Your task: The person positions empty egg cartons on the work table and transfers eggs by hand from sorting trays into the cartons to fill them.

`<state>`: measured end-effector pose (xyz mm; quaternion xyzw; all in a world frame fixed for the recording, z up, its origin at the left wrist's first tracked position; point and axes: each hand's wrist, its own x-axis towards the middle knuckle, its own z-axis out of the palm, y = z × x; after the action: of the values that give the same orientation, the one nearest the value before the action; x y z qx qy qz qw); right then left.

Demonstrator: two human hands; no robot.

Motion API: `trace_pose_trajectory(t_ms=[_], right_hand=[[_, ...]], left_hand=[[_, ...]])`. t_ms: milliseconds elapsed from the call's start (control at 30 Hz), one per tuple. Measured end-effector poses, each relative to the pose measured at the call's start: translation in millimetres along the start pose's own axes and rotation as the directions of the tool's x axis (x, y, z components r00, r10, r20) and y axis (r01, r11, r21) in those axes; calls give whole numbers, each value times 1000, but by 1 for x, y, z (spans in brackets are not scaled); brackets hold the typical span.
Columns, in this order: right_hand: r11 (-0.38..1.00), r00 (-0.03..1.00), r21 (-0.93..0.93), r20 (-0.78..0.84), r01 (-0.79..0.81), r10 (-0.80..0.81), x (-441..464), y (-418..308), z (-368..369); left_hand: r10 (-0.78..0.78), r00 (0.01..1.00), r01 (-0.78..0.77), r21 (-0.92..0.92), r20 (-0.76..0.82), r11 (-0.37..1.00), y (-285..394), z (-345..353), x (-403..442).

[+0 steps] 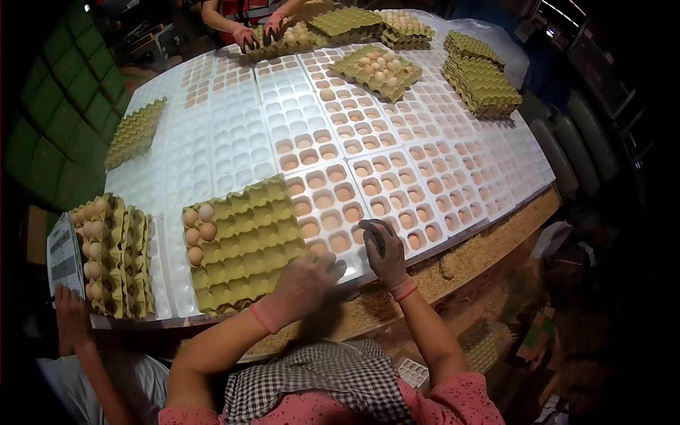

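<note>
My left hand [303, 285], in a pinkish-grey glove, hovers at the near corner of a white plastic egg tray [346, 272]. Its fingers curl inward, and whatever they may hold is hidden. Just right of it, my right hand [384, 251], in a glove with a dark palm, is closed over the tray's near edge; I cannot make out anything in it. Brown eggs [331, 221] sit in the tray's cells. Left of my hands lies a yellow-green pulp egg tray [248, 237], with several eggs [207, 231] in its upper left corner.
Joined white trays cover the table, many cells holding eggs. Stacked pulp trays [482, 81] stand far right; one tray of eggs [379, 67] lies mid-table. Upright pulp trays [127, 262] are at left, beside another person's hand [71, 315]. Across, a co-worker's gloved hands [258, 34] touch a tray.
</note>
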<state>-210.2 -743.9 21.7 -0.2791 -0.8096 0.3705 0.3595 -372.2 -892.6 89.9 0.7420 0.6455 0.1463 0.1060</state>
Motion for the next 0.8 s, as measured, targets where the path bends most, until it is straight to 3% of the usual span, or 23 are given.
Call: trace_pose_trajectory(t_ms=[33,100,167,200,233,300,367,433,467,500,533,567,600,633,733,767,800], right_hand=[[1000,1000,7,2,-2,2,-7,8,1],[929,952,-212,89,304,-292,-20,33,9],[902,915,-182,182,390,-359,-25,48,7],[993,990,24,81,112,-114,-29,54,8],[952,986,254,53,-169,160,-33,59,12],[749,907,581,-39,-320,418,-32,71,14],[772,912,574,-98,-275,398,-21,74,14],[817,937,532,-114,-223,330,-3,45,18],[851,963,497,-104,-167,249,8,25,29],[881,992,459,5,-116,128,22,5,42],[920,993,383,114,-79,37,38,-31,61],[975,952,181,255,126,-170,53,-52,83],[936,881,107,315,336,-352,68,-80,109],[912,840,50,370,408,-396,76,-101,141],[786,730,-75,434,614,-528,91,-107,252],[779,729,-84,427,621,-535,95,-104,270],[781,693,-103,543,615,-474,97,-101,283]], left_hand=[[32,990,-52,154,134,987,-1,17,9],[45,991,-64,146,128,987,1,38,23],[81,991,-96,133,111,986,3,47,36],[83,996,-84,100,8,991,6,51,43],[73,993,-66,74,-92,995,9,52,49],[70,993,-54,168,-95,984,5,77,55],[148,961,-102,202,-232,974,-7,107,40],[153,943,-111,151,-295,982,-21,80,22],[48,922,-22,71,-385,997,-32,53,2],[-55,884,53,-17,-464,998,-46,26,-19],[-280,818,273,-91,-502,958,-63,-3,-45],[-483,704,466,-174,-520,867,-80,-27,-75],[-546,667,606,-58,-506,793,-102,-36,-105],[-603,618,721,60,-505,690,-124,-40,-131],[-610,769,638,284,-192,716,-152,-47,-177],[-582,795,605,273,-169,748,-162,-40,-186],[-549,810,585,235,-204,776,-168,-35,-191]])
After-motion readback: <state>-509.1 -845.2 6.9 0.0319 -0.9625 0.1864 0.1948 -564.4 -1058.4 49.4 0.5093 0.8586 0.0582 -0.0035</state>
